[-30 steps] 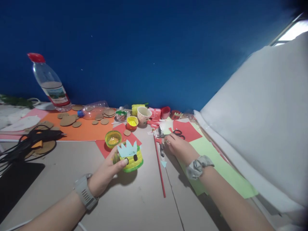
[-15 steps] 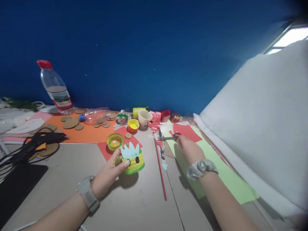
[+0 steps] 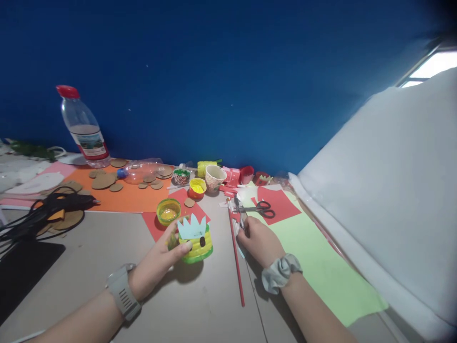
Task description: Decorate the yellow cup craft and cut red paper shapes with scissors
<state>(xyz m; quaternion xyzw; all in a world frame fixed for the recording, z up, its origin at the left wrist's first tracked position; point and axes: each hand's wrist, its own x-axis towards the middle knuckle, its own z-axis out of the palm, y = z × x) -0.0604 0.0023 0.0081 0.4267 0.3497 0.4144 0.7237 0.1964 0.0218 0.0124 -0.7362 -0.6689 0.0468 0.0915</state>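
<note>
My left hand (image 3: 160, 264) is closed around a small yellow and green craft cup (image 3: 205, 250), thumb on its front. Dark eye-like spots mark that cup, and a light blue zigzag paper crown (image 3: 193, 227) rises from its top. My right hand (image 3: 262, 240) is closed, fingers curled down over a small cluster of slim items; whatever they pinch is mostly hidden. Scissors with black handles (image 3: 266, 209) lie just beyond its knuckles, partly on red paper (image 3: 285, 209). Left of the right hand lies a long red stick (image 3: 237, 271).
Behind my left hand is a yellow-green bowl (image 3: 168, 209). Small cups, including a speckled one (image 3: 215, 178), line the blue wall. Green paper (image 3: 321, 262) covers the right side. At left are a glue gun (image 3: 67, 200) with cable, cardboard discs (image 3: 104, 181) and a water bottle (image 3: 87, 136).
My right hand has let go of the scissors, leaving them on the table, and moved left and toward me to the slim items. My left hand still holds the craft cup.
</note>
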